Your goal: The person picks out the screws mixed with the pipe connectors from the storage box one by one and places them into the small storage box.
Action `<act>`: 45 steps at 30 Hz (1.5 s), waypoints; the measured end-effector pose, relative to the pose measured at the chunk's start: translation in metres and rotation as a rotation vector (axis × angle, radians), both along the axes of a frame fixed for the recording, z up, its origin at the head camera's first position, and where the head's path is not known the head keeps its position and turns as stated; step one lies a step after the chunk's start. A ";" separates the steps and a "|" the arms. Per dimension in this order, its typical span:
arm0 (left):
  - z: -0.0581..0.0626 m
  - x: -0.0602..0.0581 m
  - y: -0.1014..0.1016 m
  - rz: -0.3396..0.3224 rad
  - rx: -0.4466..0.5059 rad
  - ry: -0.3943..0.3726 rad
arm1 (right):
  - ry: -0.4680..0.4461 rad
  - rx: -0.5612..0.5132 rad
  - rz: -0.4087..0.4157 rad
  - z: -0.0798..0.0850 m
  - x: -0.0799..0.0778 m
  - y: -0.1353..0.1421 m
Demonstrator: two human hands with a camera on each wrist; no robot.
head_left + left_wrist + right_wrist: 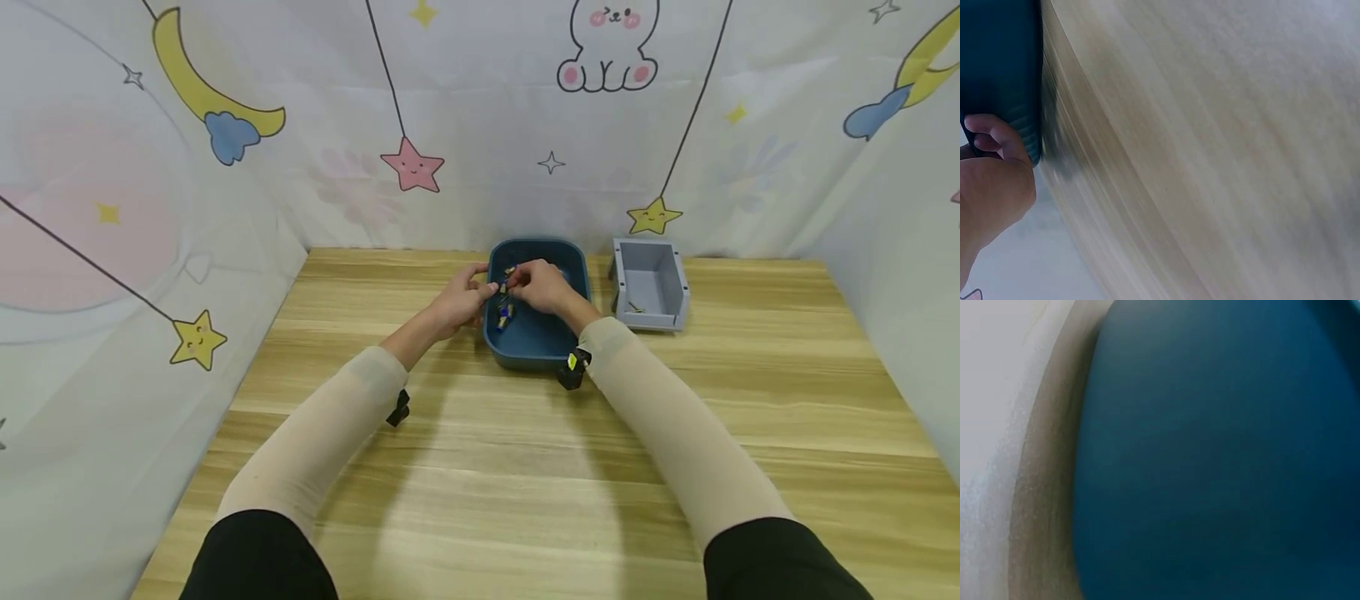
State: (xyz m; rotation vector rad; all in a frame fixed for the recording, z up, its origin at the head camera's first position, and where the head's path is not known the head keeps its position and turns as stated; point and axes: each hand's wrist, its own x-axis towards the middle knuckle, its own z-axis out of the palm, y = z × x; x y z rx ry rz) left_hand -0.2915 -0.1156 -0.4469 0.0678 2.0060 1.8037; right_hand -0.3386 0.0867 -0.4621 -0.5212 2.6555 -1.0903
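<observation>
A dark blue basin (pixel 536 337) stands on the table with small brass-and-blue pieces (pixel 505 317) along its left inner side. My left hand (pixel 459 302) holds the basin's left rim, thumb over the inside. In the left wrist view its curled fingers (pixel 1000 134) lie at the basin's edge. My right hand (pixel 546 286) reaches into the basin from the right, fingers bent and tips among the small pieces near the left thumb. Whether it pinches one is too small to tell. Only the basin's blurred outer wall (pixel 1210 456) fills the right wrist view.
Right of the basin stands a grey open-front bin (pixel 684 304) with a small brass-coloured piece (pixel 636 308) near its front. Behind the wooden table (pixel 495 467) hangs a white printed curtain (pixel 495 108), which also runs along both sides.
</observation>
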 end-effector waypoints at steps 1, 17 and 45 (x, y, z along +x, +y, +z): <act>0.000 0.000 0.000 -0.002 -0.001 0.000 | -0.006 0.000 -0.002 0.000 0.000 0.000; -0.001 0.000 0.001 0.017 -0.023 -0.022 | -0.028 0.042 0.010 -0.001 0.001 0.000; -0.003 -0.001 0.001 0.023 -0.028 -0.018 | -0.066 0.067 0.115 -0.003 -0.001 0.002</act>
